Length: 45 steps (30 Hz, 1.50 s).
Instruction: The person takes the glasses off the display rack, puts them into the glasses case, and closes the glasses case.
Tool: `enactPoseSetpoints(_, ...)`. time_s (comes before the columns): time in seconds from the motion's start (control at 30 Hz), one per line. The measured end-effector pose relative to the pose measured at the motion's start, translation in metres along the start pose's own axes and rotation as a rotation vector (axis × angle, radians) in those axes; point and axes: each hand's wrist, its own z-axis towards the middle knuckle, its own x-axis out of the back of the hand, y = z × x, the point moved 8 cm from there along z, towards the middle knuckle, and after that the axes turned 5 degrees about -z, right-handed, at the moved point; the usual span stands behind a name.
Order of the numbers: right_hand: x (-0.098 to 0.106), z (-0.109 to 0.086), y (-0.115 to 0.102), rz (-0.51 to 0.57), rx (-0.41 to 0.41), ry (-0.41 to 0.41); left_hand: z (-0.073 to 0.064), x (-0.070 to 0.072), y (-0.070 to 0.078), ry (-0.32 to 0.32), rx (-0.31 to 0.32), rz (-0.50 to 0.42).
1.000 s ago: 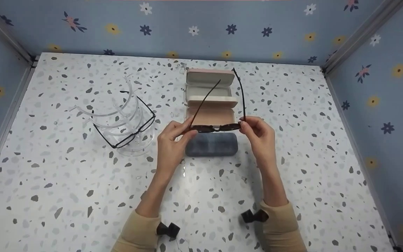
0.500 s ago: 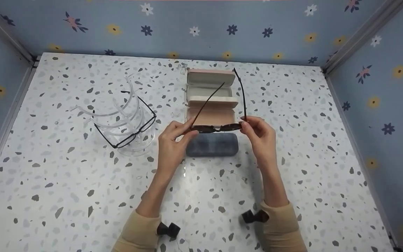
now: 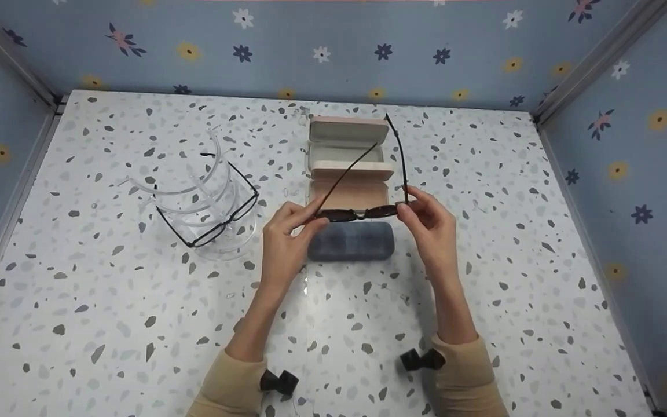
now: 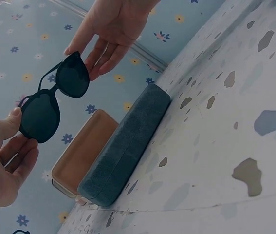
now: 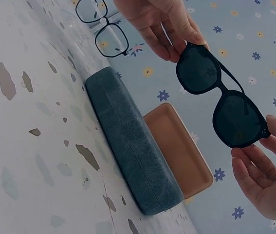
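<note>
Dark sunglasses [image 3: 339,215] with both temples unfolded are held up in the air between my two hands. My left hand [image 3: 287,243] pinches the left end of the frame between thumb and fingers. At the opposite hinge, my right hand [image 3: 433,231] pinches the other end. Their dark lenses [image 4: 40,114] show face-on in the left wrist view. Below the sunglasses lies a closed blue glasses case [image 3: 351,242]. Just behind it stands an open case with a tan inside [image 3: 348,194], partly hidden by the sunglasses in the head view.
Another open case with a pale lining [image 3: 348,132] stands farther back. To the left, a clear plastic display stand [image 3: 194,205] carries black-framed glasses [image 3: 212,234]. Flowered panels [image 3: 333,52] wall the speckled table [image 3: 136,359] at the back and sides.
The left temple's tip has swung slightly right and toward me. The hands stay nearly in place, both still gripping the sunglasses.
</note>
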Motion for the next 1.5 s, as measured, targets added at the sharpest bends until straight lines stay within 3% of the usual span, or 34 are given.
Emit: enactPoseSetpoints(1.5, 0.0018, -0.0001, 0.0012, -0.014, 0.022, -0.032, -0.0011, -0.0047, -0.0029, -0.057, 0.0, 0.015)
